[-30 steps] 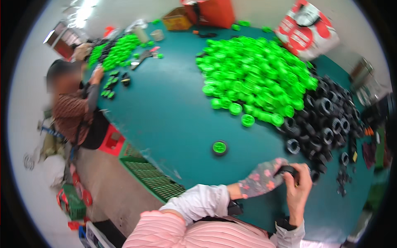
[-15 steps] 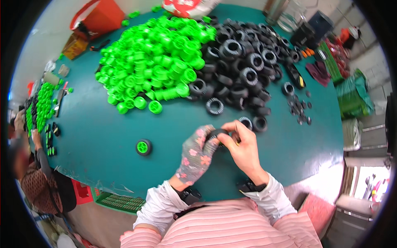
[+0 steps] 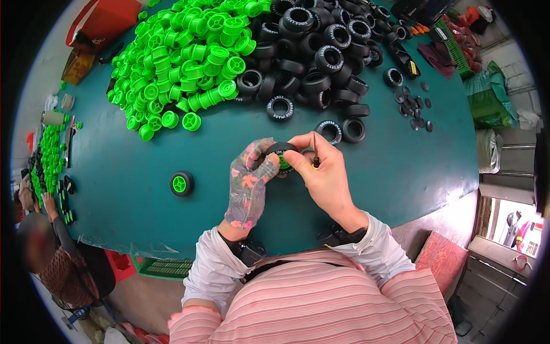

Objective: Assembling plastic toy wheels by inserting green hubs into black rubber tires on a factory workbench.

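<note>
Grip condition: the left hand point(image 3: 247, 182), gloved, and the right hand point(image 3: 331, 182), bare, were closed together on one held wheel point(image 3: 279, 147), the left at its 8 o'clock side, the right at its 4 o'clock side. Clock positions below were read from the held wheel.

A teal surface point(image 3: 143, 218) carried the parts. A heap of green hubs point(image 3: 177, 66) lay at 11 o'clock. A heap of black tyres point(image 3: 315, 80) adjoined it at 12 to 1 o'clock. One separate wheel point(image 3: 181, 183), a black tyre around a green hub, rested at 9 o'clock.

On the held wheel, the right thumb point(image 3: 299, 163) covered part of the green hub point(image 3: 284, 163), so full seating could not be confirmed. As a judgement, good practice called for firm support from the left hand, even thumb pressure near the rim, and a check for pinched rubber all round.

A slim dark tool point(image 3: 315, 152) was held in the right hand, its thin end toward 12 o'clock; keeping that end off the tyre wall seemed prudent. Small black discs point(image 3: 411, 104) lay scattered at 2 o'clock.
</note>
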`<state>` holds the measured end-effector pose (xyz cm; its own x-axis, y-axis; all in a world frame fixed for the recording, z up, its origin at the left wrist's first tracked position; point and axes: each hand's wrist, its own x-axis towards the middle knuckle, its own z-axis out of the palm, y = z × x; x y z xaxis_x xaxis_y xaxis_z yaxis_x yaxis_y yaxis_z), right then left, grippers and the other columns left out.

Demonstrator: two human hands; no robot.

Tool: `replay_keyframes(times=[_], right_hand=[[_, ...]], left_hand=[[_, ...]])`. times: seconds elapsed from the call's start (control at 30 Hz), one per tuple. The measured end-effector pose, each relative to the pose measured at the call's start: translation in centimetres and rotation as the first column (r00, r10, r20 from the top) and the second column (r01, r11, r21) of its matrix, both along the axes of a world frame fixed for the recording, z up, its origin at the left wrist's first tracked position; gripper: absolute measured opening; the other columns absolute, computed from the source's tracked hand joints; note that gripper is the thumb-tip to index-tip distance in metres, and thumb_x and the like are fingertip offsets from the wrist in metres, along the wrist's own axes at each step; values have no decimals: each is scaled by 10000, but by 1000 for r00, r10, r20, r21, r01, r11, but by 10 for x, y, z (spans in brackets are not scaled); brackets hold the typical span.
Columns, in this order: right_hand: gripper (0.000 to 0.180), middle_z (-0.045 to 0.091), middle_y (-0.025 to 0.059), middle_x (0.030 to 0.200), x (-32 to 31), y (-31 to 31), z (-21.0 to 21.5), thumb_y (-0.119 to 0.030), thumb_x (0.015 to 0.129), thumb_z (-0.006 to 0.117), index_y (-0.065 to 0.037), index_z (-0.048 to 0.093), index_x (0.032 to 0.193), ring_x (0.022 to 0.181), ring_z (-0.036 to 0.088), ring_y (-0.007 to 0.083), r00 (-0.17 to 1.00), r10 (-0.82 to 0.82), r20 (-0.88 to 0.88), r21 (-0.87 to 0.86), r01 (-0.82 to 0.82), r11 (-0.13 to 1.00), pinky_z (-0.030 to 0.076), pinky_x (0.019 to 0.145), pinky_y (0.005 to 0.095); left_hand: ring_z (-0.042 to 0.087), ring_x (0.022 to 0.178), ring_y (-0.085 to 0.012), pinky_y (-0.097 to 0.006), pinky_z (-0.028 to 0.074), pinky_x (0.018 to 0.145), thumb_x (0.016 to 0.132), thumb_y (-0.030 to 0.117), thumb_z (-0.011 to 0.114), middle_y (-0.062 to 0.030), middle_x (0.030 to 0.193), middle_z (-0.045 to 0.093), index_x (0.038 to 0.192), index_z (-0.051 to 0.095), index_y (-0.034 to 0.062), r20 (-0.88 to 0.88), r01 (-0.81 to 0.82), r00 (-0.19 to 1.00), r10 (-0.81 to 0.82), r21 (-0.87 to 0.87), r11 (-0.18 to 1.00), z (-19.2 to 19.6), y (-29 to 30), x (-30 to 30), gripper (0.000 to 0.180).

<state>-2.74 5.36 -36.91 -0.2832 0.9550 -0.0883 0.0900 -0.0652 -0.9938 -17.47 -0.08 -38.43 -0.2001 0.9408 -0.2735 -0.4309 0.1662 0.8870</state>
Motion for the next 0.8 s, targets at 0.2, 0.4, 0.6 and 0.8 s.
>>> replay_keyframes(times=[0.2,0.4,0.6,0.8], right_hand=[[183,586,40,817,-4,-2,-2,-80,860,768,15,638,948,568,421,106,989,-30,146,197,1,980,384,543,282],[209,615,35,844,-1,4,-7,-81,852,773,17,637,977,577,424,99,996,-6,86,49,1,999,386,545,276],[223,639,12,868,3,4,-12,-94,845,781,6,659,1003,557,386,54,995,38,93,25,-40,999,349,525,248],[215,638,11,865,5,7,-15,-91,860,763,-3,664,1030,580,408,72,986,41,160,151,-65,986,361,544,261]], left_hand=[[590,879,-90,-248,500,814,985,86,645,-12,1019,634,1202,627,-14,45,-97,994,97,-7,995,0,-3,5,240],[649,950,-140,-293,574,820,970,88,682,-58,1091,663,1239,624,-3,93,-20,995,18,20,1000,-9,3,-2,290],[642,955,-124,-251,558,803,959,79,695,-58,1119,651,1268,604,-8,-187,11,982,-1,52,999,3,8,-4,334],[656,944,-142,-265,586,793,950,96,694,-100,1122,660,1293,587,-41,-345,20,939,1,57,998,0,6,-3,384]])
